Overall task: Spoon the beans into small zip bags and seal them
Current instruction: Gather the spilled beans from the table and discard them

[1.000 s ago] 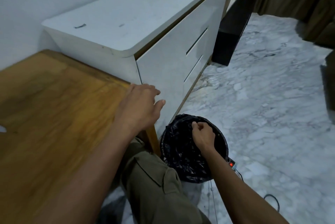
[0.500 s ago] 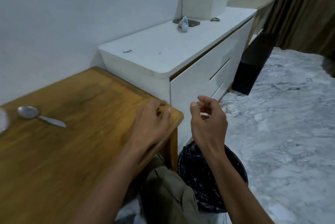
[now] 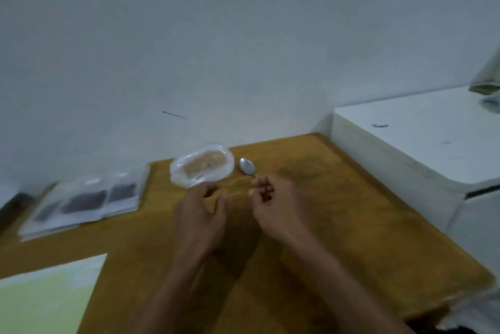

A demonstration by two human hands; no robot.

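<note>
A white wall is backing the wooden tabletop (image 3: 338, 198), where a clear plastic bag (image 3: 201, 165) is lying beside a spoon (image 3: 247, 166), with filled zip bags (image 3: 89, 198) lying to the left. The left hand (image 3: 201, 214) and right hand (image 3: 273, 205) are hovering just short of these, fingers loosely curled and holding nothing.

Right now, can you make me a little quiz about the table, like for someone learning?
1. True or false: the right hand holds the spoon.
2. What lies just left of the spoon? A) clear bag B) cup C) book
3. Fill in: the filled bags lie on the table's ____ side.

Key: 1 false, its fingers are only near the handle; the left hand is empty too. 2 A. 3 left.
</note>
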